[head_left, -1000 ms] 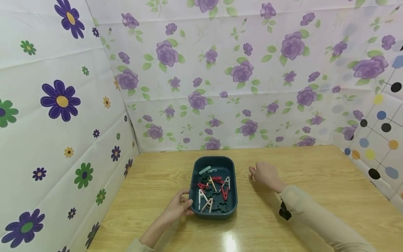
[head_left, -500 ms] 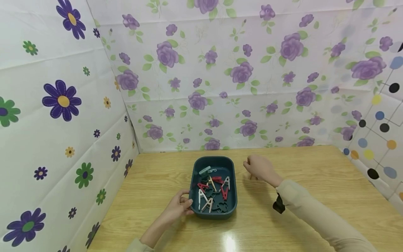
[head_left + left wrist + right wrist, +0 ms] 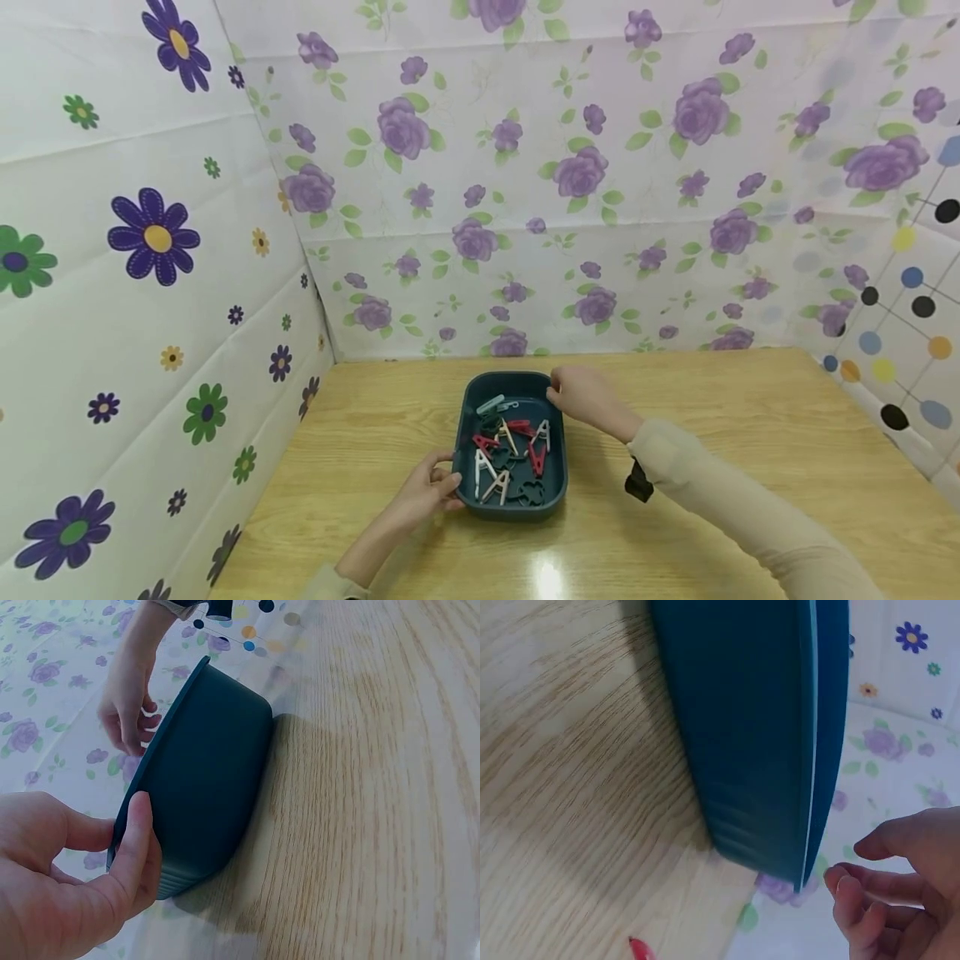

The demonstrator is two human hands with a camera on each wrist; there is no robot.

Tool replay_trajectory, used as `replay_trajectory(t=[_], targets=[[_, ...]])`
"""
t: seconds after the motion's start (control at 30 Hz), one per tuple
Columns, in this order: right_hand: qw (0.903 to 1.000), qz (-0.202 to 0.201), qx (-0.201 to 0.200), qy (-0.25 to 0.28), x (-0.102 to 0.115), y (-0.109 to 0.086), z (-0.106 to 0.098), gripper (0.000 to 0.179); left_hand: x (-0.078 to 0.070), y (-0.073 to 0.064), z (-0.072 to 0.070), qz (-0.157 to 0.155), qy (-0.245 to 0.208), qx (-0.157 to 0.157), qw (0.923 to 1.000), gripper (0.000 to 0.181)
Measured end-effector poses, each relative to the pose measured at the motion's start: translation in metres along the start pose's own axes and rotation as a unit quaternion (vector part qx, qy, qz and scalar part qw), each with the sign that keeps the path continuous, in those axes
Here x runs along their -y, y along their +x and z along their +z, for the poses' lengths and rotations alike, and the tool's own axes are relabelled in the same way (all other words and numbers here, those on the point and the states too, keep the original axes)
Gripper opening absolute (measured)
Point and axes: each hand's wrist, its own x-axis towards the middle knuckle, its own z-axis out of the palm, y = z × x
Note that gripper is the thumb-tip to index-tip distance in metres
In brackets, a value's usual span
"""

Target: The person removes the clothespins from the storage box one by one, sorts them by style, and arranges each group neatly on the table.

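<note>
gripping a dark teal, rectangular plastic tub (image 3: pixel 510 512) on the wood-grain table (image 3: pixel 750 417), the left hand (image 3: pixel 422 490) could, by tugging, tip out red plastic clips (image 3: pixel 520 427) (head view). left wrist view: thumb and fingers pinch the tub. right wrist view: the right hand (image 3: pixel 901 885), loosely curled, empty, might bump it.

Right sleeve (image 3: pixel 742 504), lower right of head view: long, plain, pale beige, wrinkled along the forearm. Small black blocky device (image 3: pixel 639 482) at the wrist, under the cuff. Left sleeve (image 3: pixel 330 585), bottom edge, left of centre: same beige, only the cuff end visible. Left hand (image 3: pixel 425 490), right hand (image 3: pixel 588 402): both bare.
</note>
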Motion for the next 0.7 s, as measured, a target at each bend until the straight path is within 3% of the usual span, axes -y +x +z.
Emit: replay_trajectory(t=[0.4, 0.57, 0.7], targets=[[0.9934, -0.091, 0.070, -0.003, 0.023, 0.014, 0.022, 0.013, 0.001, 0.000, 0.001, 0.013, -0.006, -0.011, 0.9998, 0.049], [0.9908, -0.098, 0.093, -0.004, 0.025, 0.016, 0.033, 0.027, 0.001, 0.000, 0.002, 0.015, -0.007, -0.011, 0.9998, 0.048], [0.9893, -0.095, 0.111, -0.007, 0.024, 0.017, 0.041, 0.029, 0.001, 0.000, 0.001, 0.009, -0.010, -0.008, 0.9999, 0.047]])
